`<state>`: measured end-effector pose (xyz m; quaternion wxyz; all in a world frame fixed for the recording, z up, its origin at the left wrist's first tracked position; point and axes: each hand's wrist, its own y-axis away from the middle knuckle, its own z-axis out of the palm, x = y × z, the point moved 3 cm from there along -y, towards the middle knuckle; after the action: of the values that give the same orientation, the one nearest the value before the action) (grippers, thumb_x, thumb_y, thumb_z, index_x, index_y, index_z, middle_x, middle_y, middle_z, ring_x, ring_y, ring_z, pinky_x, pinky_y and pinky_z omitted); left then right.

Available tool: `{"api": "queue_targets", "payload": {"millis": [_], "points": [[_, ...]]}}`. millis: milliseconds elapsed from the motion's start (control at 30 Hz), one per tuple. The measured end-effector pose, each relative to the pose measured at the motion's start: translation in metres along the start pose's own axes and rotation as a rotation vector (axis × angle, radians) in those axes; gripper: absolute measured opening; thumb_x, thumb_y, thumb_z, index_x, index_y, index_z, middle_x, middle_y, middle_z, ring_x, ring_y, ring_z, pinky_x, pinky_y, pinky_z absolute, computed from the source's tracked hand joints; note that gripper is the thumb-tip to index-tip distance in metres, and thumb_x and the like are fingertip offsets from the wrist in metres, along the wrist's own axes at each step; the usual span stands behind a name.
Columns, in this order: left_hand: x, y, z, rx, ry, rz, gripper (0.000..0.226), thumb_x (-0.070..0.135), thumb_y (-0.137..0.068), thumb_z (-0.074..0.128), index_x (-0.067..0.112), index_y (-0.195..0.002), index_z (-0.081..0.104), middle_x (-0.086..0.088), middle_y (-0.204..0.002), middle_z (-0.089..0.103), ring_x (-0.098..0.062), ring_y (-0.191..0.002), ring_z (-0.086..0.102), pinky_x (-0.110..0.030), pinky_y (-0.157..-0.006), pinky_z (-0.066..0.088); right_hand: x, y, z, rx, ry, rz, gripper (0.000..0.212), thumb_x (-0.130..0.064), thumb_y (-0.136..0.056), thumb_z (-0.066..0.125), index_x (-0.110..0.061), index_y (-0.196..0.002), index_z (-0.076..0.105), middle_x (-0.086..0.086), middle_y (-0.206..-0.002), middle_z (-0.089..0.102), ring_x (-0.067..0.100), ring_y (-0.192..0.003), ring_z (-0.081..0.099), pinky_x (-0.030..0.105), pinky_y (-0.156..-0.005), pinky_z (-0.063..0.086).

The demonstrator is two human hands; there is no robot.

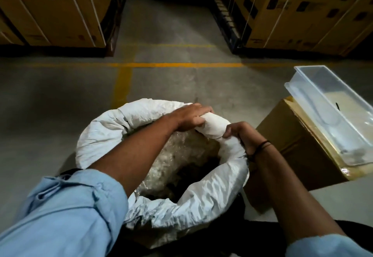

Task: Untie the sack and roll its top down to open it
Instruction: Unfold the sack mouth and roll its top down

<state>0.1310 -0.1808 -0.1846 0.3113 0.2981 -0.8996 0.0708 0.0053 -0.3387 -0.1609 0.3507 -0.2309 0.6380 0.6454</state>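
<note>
Sack (101, 135), one; left hand (193, 118), right hand (242, 135).

The white woven sack (161, 212) stands open on the concrete floor (60, 99), its top rolled into a thick collar with crumpled clear plastic inside. The left hand (191, 118) and right hand (242, 135) both grip the roll at its far right side, close together. Just right of the sack a cardboard box (292, 145) carries a clear plastic bin (323, 103). Stacked cartons (50, 8) line the background.
</note>
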Motion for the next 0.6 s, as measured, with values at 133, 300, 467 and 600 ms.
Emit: {"api": "queue_targets", "payload": {"millis": [133, 300, 467, 600], "points": [[0.003, 0.002, 0.012, -0.206, 0.191, -0.170, 0.021, 0.035, -0.072, 0.048, 0.017, -0.073, 0.057, 0.001, -0.075, 0.059, -0.015, -0.070, 0.053, -0.032, -0.069, 0.038, 0.020, 0.002, 0.009, 0.001, -0.099, 0.022, 0.029, -0.001, -0.071, 0.047, 0.000, -0.057, 0.072, 0.012, -0.060, 0.066, 0.023, -0.053, 0.063, 0.028, -0.060, 0.051], [-0.002, 0.026, 0.006, 0.076, 0.381, -0.290, 0.028, 0.024, -0.075, 0.064, 0.020, -0.102, 0.067, 0.002, -0.100, 0.071, -0.017, -0.094, 0.065, -0.025, -0.075, 0.050, 0.004, -0.008, 0.025, 0.187, 0.525, -0.077, 0.048, -0.031, -0.076, 0.068, -0.005, -0.117, 0.067, 0.013, -0.104, 0.070, 0.030, -0.093, 0.066, 0.036, -0.078, 0.051], [0.020, 0.069, -0.036, 0.290, 0.228, -0.335, 0.048, 0.032, -0.068, 0.061, 0.028, -0.115, 0.066, 0.007, -0.113, 0.070, -0.014, -0.100, 0.066, -0.034, -0.091, 0.054, 0.008, 0.019, 0.061, 0.683, 1.353, -0.501, 0.073, -0.046, -0.083, 0.062, -0.017, -0.145, 0.035, 0.018, -0.153, 0.032, 0.042, -0.140, 0.031, 0.053, -0.110, 0.031], [0.021, 0.145, -0.056, 0.558, 0.135, -0.587, 0.035, 0.038, -0.076, 0.066, 0.030, -0.110, 0.065, 0.000, -0.118, 0.068, -0.022, -0.108, 0.064, -0.032, -0.092, 0.050, 0.040, 0.039, 0.129, 0.412, 1.428, -0.786, 0.069, -0.038, -0.081, 0.059, -0.019, -0.144, 0.039, 0.014, -0.150, 0.036, 0.039, -0.139, 0.031, 0.052, -0.112, 0.031]]}}
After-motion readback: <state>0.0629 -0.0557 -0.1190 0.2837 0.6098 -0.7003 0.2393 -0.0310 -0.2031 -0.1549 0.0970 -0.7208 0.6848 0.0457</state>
